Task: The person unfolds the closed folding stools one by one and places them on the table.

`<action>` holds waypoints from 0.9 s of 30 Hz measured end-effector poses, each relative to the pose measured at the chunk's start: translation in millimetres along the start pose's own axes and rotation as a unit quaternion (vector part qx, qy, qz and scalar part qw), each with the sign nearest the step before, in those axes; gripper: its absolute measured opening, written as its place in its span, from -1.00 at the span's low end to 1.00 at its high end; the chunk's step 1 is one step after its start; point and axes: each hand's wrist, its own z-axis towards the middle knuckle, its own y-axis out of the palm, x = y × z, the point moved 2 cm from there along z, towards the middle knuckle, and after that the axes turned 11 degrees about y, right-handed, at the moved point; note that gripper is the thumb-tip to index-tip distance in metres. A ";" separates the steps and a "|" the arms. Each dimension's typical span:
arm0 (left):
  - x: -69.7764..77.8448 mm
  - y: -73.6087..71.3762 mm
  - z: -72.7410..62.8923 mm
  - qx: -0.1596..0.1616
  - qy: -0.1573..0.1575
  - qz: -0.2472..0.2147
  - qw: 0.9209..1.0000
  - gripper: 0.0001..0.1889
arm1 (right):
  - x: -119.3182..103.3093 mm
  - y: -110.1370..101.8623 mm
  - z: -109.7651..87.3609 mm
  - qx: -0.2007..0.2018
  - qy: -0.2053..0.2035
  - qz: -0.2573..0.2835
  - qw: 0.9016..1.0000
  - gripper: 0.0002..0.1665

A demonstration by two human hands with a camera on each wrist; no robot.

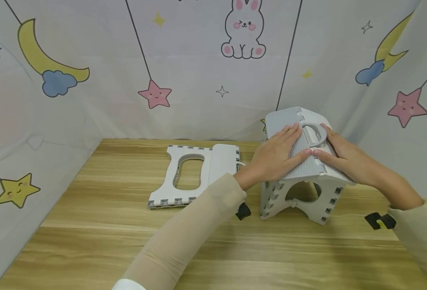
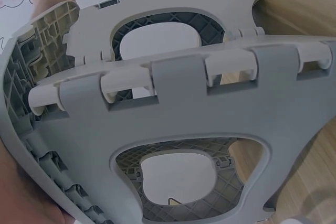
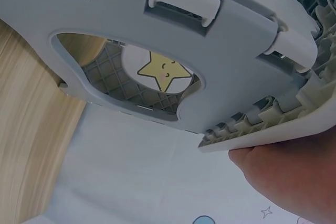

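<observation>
A grey and white folding step stool (image 1: pixel 304 171) stands on its legs at the right, its two seat halves peaked along the middle hinge. On the grey half lies my left hand (image 1: pixel 276 155), fingers fairly straight, thumb near the hinge. My right hand (image 1: pixel 349 157) rests on the white half, with its thumb close to the left one and its fingers by the loop handle (image 1: pixel 321 136). From the left wrist, the grey side panel (image 2: pixel 184 93) shows an oval opening and hinge knuckles. In the right wrist view, the white seat edge (image 3: pixel 273 137) lies against the right hand.
Another white and grey folding stool (image 1: pixel 218 161) lies folded flat on the wooden table (image 1: pixel 90 225), left of the standing one and partly behind my left forearm. A printed curtain (image 1: pixel 199 117) hangs along the back and sides. Black straps (image 1: pixel 380 220) show near both wrists.
</observation>
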 end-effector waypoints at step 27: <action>3.5 -0.9 3.2 -0.046 -0.012 0.036 0.998 -0.23 | 5.7 0.3 -0.4 0.007 0.006 -0.023 1.000 -0.03</action>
